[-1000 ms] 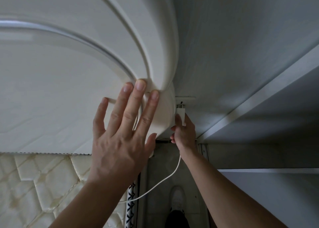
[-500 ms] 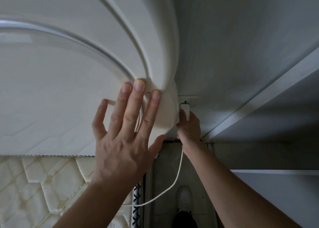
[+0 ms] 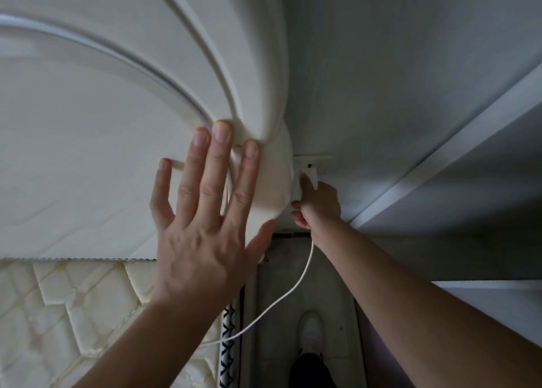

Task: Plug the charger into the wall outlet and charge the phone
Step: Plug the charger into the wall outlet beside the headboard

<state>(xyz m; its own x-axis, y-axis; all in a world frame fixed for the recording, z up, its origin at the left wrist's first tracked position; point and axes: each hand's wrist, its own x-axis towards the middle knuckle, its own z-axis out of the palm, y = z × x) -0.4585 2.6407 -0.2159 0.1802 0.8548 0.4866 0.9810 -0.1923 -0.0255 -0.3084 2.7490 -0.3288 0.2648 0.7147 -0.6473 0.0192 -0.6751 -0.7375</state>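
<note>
My right hand [image 3: 318, 204] grips a small white charger [image 3: 311, 175] and holds it against the white wall outlet [image 3: 324, 166], low on the grey wall beside the headboard. The prongs are hidden. A white cable [image 3: 289, 292] hangs from under that hand and runs down left behind my left forearm. My left hand [image 3: 205, 211] lies flat with fingers spread on the cream headboard [image 3: 117, 123], at its rounded right edge. No phone is in view.
A quilted cream mattress [image 3: 58, 314] lies at the lower left. A narrow strip of floor [image 3: 278, 270] runs between bed and a white cabinet [image 3: 484, 299] at right. A white shoe [image 3: 312, 332] stands on that floor.
My right hand has pushed the charger up to the outlet, so the metal prongs seen a second ago no longer show. The left hand stays on the headboard.
</note>
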